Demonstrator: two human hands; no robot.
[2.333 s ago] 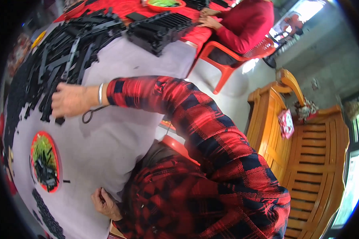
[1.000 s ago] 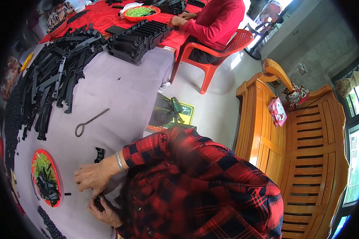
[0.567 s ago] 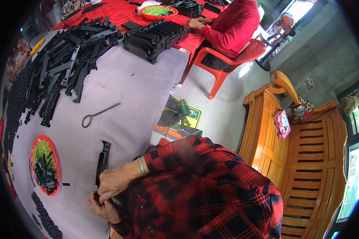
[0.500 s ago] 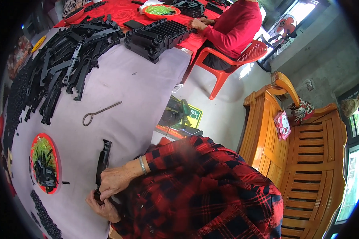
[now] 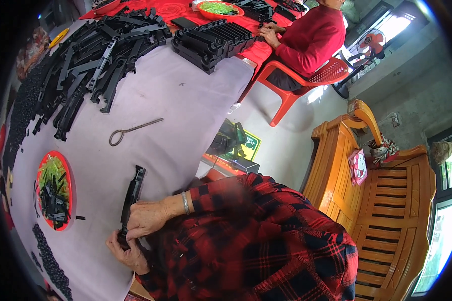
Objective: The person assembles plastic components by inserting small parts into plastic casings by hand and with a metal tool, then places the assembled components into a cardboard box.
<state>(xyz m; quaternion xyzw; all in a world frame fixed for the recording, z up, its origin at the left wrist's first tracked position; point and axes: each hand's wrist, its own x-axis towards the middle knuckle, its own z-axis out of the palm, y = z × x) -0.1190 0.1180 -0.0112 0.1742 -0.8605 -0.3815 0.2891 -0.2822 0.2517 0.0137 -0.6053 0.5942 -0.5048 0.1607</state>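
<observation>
A long, narrow black plastic part (image 5: 133,185) lies slanted on the cloth-covered table, its far end sticking out past my hands. My right hand (image 5: 148,218), with a silver bracelet at the wrist, is closed over its near section, fingers pointing down. Just below, my left hand (image 5: 130,254) grips the near end between thumb and bent fingers. The fingertips of both hands meet there, and any small piece between them is hidden. Beyond the part lies a metal rod with a looped end (image 5: 135,130). A small black strip (image 5: 80,217) rests on the cloth nearby.
A red-rimmed bowl (image 5: 72,200) holds green and black strips. Small black pieces (image 5: 50,263) lie in a heap near it. Farther off are a pile of black parts (image 5: 93,65) and a stacked row (image 5: 211,42). A person in red (image 5: 316,40) sits beyond; a wooden bench (image 5: 381,200) stands right.
The whole view has shifted slightly, so the far table sits higher and further right. Both hands stay on the black plastic part, with only slight finger movement.
</observation>
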